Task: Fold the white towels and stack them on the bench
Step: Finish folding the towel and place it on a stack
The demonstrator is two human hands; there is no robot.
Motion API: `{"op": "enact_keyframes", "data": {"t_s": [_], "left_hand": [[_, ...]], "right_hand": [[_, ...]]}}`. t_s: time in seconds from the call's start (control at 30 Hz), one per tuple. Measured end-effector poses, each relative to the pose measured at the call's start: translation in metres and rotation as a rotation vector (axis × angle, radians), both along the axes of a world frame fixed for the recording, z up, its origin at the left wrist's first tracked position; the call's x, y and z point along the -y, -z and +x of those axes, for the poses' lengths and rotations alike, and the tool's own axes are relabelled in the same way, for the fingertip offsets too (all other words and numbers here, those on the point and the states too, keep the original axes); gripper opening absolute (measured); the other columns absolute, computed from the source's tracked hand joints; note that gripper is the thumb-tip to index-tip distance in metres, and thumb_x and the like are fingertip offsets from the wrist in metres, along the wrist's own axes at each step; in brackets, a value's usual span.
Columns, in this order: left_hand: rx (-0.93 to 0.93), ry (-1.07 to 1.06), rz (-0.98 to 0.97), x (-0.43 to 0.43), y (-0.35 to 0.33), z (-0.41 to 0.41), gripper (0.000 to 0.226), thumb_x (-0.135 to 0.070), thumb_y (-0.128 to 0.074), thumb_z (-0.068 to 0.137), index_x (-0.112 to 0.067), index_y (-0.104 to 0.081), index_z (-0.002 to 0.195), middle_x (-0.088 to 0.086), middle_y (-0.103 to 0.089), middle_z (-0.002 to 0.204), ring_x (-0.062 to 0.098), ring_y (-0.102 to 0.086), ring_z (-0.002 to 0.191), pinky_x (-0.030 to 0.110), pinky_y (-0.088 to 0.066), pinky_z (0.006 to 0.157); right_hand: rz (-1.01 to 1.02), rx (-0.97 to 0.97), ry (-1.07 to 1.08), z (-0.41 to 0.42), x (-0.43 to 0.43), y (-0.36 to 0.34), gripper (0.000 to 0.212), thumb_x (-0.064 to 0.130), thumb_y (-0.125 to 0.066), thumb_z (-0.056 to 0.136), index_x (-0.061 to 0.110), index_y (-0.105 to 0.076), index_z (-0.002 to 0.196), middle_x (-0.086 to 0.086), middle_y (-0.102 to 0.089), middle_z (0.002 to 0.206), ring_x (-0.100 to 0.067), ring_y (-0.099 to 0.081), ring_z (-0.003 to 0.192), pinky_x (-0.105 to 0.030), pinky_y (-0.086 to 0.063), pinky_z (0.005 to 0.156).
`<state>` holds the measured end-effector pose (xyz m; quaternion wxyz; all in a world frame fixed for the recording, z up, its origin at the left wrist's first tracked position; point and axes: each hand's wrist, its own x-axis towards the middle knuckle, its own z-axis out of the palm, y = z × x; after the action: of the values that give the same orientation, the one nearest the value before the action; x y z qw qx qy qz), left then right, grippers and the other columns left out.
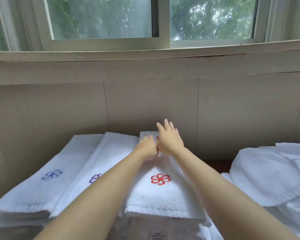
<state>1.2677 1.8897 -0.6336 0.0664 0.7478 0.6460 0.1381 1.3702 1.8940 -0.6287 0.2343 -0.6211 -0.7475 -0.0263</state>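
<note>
Both forearms reach out from the near edge over three folded white towels laid side by side. Leftmost towel [47, 172] has a blue flower stitched on it, middle towel [100, 163] a purple one (half hidden by the arm), right towel [161, 187] a red one; all flat, edges touching. Left hand [146, 147] lies palm-down on the right towel's far end, fingers flat. Right hand [169, 138] is just beside it, fingers spread, holding nothing. Unfolded white pile [267, 174] sits further right.

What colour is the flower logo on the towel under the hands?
Red, on the white towel; logo shows clearly in the head view.
</note>
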Motion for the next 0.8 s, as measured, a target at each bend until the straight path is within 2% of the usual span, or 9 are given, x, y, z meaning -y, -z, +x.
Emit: {"op": "enact_keyframes", "data": {"t_s": [0.03, 0.1, 0.17, 0.23, 0.37, 0.47, 0.63, 0.73, 0.8], "left_hand": [[0.040, -0.039, 0.004, -0.013, 0.008, 0.001, 0.063, -0.025, -0.038, 0.099, -0.002, -0.009, 0.151, 0.016, -0.007, 0.158, 0.028, -0.009, 0.147, 0.037, -0.021, 0.115], [0.085, -0.093, -0.046, -0.037, 0.023, 0.001, 0.064, -0.034, -0.028, 0.102, -0.006, 0.000, 0.152, 0.012, 0.005, 0.160, 0.025, -0.003, 0.148, 0.037, -0.011, 0.118], [0.046, -0.097, -0.108, -0.052, 0.033, -0.002, 0.063, -0.039, -0.022, 0.102, -0.008, -0.001, 0.152, 0.011, 0.004, 0.160, 0.025, -0.006, 0.147, 0.037, -0.011, 0.118], [0.007, -0.095, -0.134, -0.056, 0.034, -0.002, 0.064, -0.042, -0.020, 0.102, -0.009, -0.002, 0.153, 0.011, 0.002, 0.160, 0.026, -0.007, 0.147, 0.037, -0.010, 0.118], [-0.045, -0.119, -0.161, -0.024, 0.030, -0.002, 0.065, -0.043, -0.016, 0.102, -0.007, 0.006, 0.152, 0.010, 0.007, 0.160, 0.027, -0.005, 0.147, 0.038, -0.008, 0.118], [-0.056, -0.079, -0.201, 0.028, 0.029, -0.003, 0.066, -0.044, -0.015, 0.102, -0.005, 0.005, 0.151, 0.011, 0.010, 0.159, 0.025, 0.001, 0.148, 0.037, -0.004, 0.118], [-0.056, 0.051, -0.225, 0.131, 0.032, -0.008, 0.064, -0.040, -0.015, 0.102, -0.004, 0.004, 0.151, 0.014, 0.011, 0.159, 0.024, 0.007, 0.148, 0.038, -0.003, 0.119], [-0.043, 0.034, -0.088, 0.180, 0.040, -0.011, 0.065, -0.044, -0.018, 0.102, -0.006, -0.001, 0.152, 0.011, 0.002, 0.160, 0.021, 0.000, 0.148, 0.035, -0.006, 0.119], [-0.080, 0.015, 0.060, 0.208, 0.050, -0.012, 0.066, -0.042, -0.023, 0.102, -0.005, -0.002, 0.152, 0.011, -0.001, 0.160, 0.021, -0.002, 0.148, 0.034, -0.006, 0.119]], "right_hand": [[0.000, -0.009, 0.012, 0.004, -0.015, 0.008, 0.060, 0.027, -0.035, 0.099, 0.015, -0.009, 0.152, -0.011, 0.003, 0.160, -0.026, 0.002, 0.147, -0.040, -0.006, 0.116], [-0.164, -0.047, 0.014, 0.015, -0.038, 0.029, 0.062, 0.039, -0.029, 0.100, 0.018, -0.006, 0.153, -0.007, 0.002, 0.160, -0.023, 0.002, 0.147, -0.043, -0.006, 0.116], [-0.312, -0.106, -0.010, 0.025, -0.053, 0.046, 0.063, 0.046, -0.028, 0.099, 0.021, -0.007, 0.153, -0.003, 0.003, 0.160, -0.021, 0.002, 0.147, -0.048, -0.008, 0.116], [-0.316, -0.115, -0.022, 0.029, -0.058, 0.050, 0.065, 0.050, -0.028, 0.098, 0.023, -0.007, 0.153, -0.004, 0.004, 0.160, -0.021, 0.004, 0.147, -0.049, -0.008, 0.115], [-0.386, -0.149, -0.015, 0.026, -0.028, 0.050, 0.074, 0.058, -0.027, 0.096, 0.020, -0.001, 0.153, -0.011, 0.011, 0.159, -0.026, 0.009, 0.147, -0.042, -0.003, 0.117], [-0.430, -0.185, -0.036, 0.030, 0.017, 0.056, 0.072, 0.053, -0.027, 0.098, 0.013, -0.002, 0.153, -0.014, 0.011, 0.158, -0.026, 0.011, 0.146, -0.039, 0.000, 0.117], [-0.401, -0.392, -0.075, 0.035, 0.115, 0.070, 0.070, 0.047, -0.032, 0.099, 0.011, -0.006, 0.153, -0.009, 0.006, 0.160, -0.019, 0.009, 0.147, -0.036, -0.002, 0.118], [-0.319, -0.511, -0.071, 0.031, 0.177, 0.077, 0.064, 0.038, -0.033, 0.101, 0.010, -0.007, 0.152, -0.006, 0.003, 0.160, -0.015, 0.004, 0.147, -0.031, -0.004, 0.118], [-0.275, -0.532, -0.093, 0.029, 0.214, 0.081, 0.061, 0.028, -0.038, 0.100, 0.004, -0.012, 0.150, -0.009, -0.008, 0.159, -0.017, -0.006, 0.147, -0.034, -0.009, 0.120]]}}
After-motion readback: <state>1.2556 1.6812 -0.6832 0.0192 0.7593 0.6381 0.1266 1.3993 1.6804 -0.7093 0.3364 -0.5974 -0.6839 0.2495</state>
